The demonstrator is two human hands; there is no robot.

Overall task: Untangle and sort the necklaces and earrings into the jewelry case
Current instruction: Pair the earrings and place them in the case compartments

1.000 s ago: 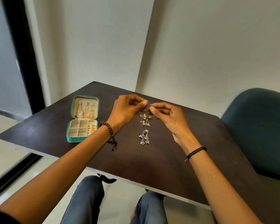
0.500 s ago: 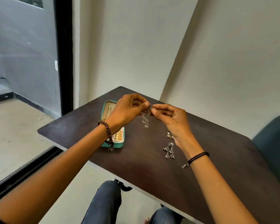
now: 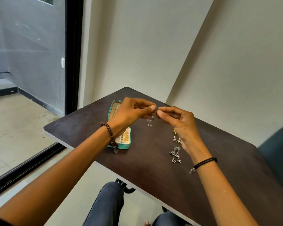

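Earring [image 3: 150, 120] pinched between the fingertips of left hand [image 3: 131, 111] and right hand [image 3: 178, 121]: blurred, its top hidden behind the thumbs, form too small to make out. Jewelry case [image 3: 127, 145] lies under the left hand and wrist, which cover most of the lid and tray; the few compartments showing read only as gold specks. Gold earrings [image 3: 176, 139] just under the right palm are part-hidden by it; chair [image 3: 278, 152] beyond the right forearm is cut by the frame edge.

Plain indoor room where I sit: cream walls [image 3: 137, 46] behind the dark table [image 3: 150, 173], teal chair [image 3: 278, 149] right of it, black-framed glass door [image 3: 73, 54] left.
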